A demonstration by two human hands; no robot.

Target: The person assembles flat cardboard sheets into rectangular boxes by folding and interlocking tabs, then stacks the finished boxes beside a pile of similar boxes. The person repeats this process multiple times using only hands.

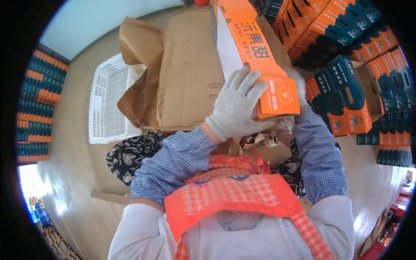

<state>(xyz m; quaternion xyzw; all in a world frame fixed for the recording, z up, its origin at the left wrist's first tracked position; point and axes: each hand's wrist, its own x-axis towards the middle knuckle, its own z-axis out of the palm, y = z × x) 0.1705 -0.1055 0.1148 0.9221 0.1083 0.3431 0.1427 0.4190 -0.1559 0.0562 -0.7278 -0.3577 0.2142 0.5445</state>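
A long orange cardboard carton (260,42) with white inner sides lies before me, its near end folded into a box corner and printed with writing and a hexagonal emblem. My left hand (239,102), in a pale knit glove, grips its near left corner, fingers over the top edge and thumb below. On the other side is my gloved right hand (297,86), blurred and partly hidden by the carton's end. Beneath the carton lies a flat brown cardboard sheet (190,71).
A white plastic crate (109,100) stands on the left, brown paper (139,48) hanging over its side. Stacked green and orange cartons (325,26) rise at the right, with one carton (347,94) close by my right arm. More stacks (40,110) line the far left.
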